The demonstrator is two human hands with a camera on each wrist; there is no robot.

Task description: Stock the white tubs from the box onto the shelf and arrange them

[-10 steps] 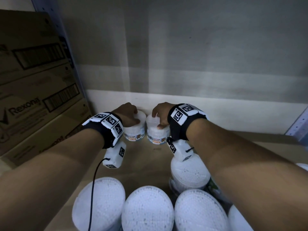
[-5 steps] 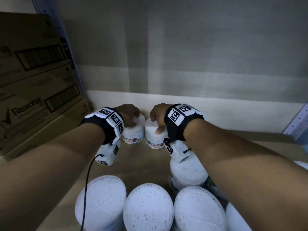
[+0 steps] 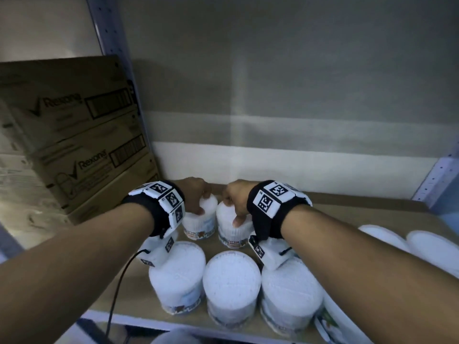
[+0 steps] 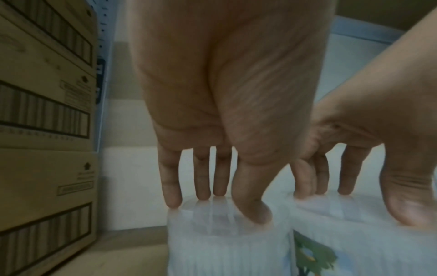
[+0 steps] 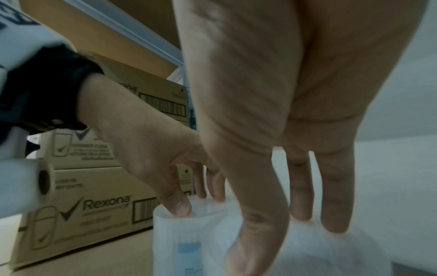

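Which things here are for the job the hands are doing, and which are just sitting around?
For the job:
- left tub, gripped from above by the left hand
- right tub, gripped by the right hand
- front tubs already standing on the shelf

Just sitting around:
- Rexona cartons stacked on the left
- back wall

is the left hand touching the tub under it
Touching. The left wrist view shows the left hand with its fingertips and thumb pressed on the rim of the left tub, gripping it from above.
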